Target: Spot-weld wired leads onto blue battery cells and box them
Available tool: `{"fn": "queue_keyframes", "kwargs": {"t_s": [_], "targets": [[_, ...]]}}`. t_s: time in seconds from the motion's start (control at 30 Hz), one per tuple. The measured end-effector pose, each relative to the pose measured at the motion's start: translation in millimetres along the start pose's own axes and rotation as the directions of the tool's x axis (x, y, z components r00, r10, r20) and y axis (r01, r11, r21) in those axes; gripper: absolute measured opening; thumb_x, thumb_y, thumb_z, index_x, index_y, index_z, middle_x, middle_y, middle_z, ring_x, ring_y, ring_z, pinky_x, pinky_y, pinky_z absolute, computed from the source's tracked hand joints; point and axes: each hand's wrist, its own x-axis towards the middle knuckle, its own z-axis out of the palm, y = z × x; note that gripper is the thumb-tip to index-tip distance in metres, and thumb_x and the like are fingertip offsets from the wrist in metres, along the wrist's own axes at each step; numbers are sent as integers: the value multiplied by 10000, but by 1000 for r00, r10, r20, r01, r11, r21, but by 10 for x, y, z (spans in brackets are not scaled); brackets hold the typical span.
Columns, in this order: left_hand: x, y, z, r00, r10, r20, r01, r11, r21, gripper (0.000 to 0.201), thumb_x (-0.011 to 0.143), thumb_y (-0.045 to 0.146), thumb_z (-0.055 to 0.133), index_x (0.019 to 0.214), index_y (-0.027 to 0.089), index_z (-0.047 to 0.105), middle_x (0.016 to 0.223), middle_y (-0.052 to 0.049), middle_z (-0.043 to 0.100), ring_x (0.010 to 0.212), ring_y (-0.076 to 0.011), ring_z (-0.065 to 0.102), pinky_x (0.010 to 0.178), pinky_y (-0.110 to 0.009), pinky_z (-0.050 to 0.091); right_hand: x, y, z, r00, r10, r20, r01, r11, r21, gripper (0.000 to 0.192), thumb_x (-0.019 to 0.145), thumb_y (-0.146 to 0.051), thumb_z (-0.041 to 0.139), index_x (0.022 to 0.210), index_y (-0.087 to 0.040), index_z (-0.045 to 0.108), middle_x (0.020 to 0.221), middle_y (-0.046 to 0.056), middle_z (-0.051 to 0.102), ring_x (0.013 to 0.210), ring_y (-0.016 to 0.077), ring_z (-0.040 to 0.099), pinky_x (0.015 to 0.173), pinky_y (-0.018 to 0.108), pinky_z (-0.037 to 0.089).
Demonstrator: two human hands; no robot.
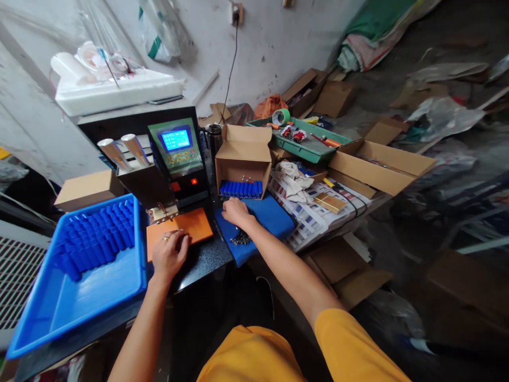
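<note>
Both hands down on the bench in front of the spot welder (175, 159).

Biggest first: the blue tray (59, 297) of blue cells sits left of the welder, and the open cardboard box (242, 159) with more cells is just right of it. The orange plate (191, 225) lies right under the welder, with the left hand (169, 254) resting half curled on its near edge, gripping nothing I can see. The right hand (235, 211) rests knuckles-up on the blue pad (270, 217) right of the welder, can't tell if it's holding anything.

A green tray (314, 151) of tools sits behind an open carton (382, 167). Green tape (281, 116) lies near it. A cloth (293, 180) rests on printed sheets (318, 220).
</note>
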Motion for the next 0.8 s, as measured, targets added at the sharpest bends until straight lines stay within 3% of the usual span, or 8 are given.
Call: {"fn": "queue_keyframes", "kwargs": {"t_s": [0.17,0.23,0.3,0.37,0.5,0.6,0.8], "targets": [[2,2,-10,999,-35,29,35,999,-9,161,903,308,593,975,181,663,897,-78,705,814,-199,657,750,-309,495,64,-157,38,997,54,60,-50,996,-78,333,826,-69,547,1115,-78,712,1135,225,684,1123,311,623,882,354,498],[6,4,-18,999,-40,30,40,999,-9,164,904,320,592,963,186,666,906,-77,707,825,-198,659,764,-311,500,111,-99,41,995,90,51,-91,996,3,282,822,-81,560,1038,-94,741,1069,208,714,1062,304,658,843,339,503],[8,5,-23,998,-44,34,44,999,-4,166,903,329,593,949,189,671,913,-77,710,830,-197,664,776,-313,505,166,4,24,993,116,22,-118,974,195,176,812,-128,605,892,-129,762,944,152,747,962,271,690,795,298,500],[9,7,-27,998,-55,43,55,998,3,169,902,332,593,944,190,675,913,-77,712,828,-198,669,774,-316,510,220,124,-17,992,117,-55,-78,883,462,104,794,-182,647,769,-145,742,823,91,745,847,223,695,747,264,491],[11,18,-32,997,-64,35,65,998,-11,167,895,325,596,938,185,678,905,-82,717,817,-201,672,758,-318,518,289,310,-151,943,178,-283,142,553,821,173,755,-312,689,719,-143,690,730,29,698,724,161,633,722,260,479],[11,18,-33,997,-78,27,79,996,-30,171,893,328,596,934,185,680,899,-82,717,814,-200,673,754,-320,523,286,351,-262,897,258,-358,246,382,891,288,718,-437,712,743,-152,679,719,12,665,703,146,587,703,263,467],[5,8,-26,974,-221,47,226,957,-182,215,902,363,586,954,175,675,874,-65,703,769,-175,664,719,-305,530,150,195,-387,888,277,-366,315,212,925,366,683,-524,736,733,-169,656,678,-9,601,635,116,520,640,242,431]]}}
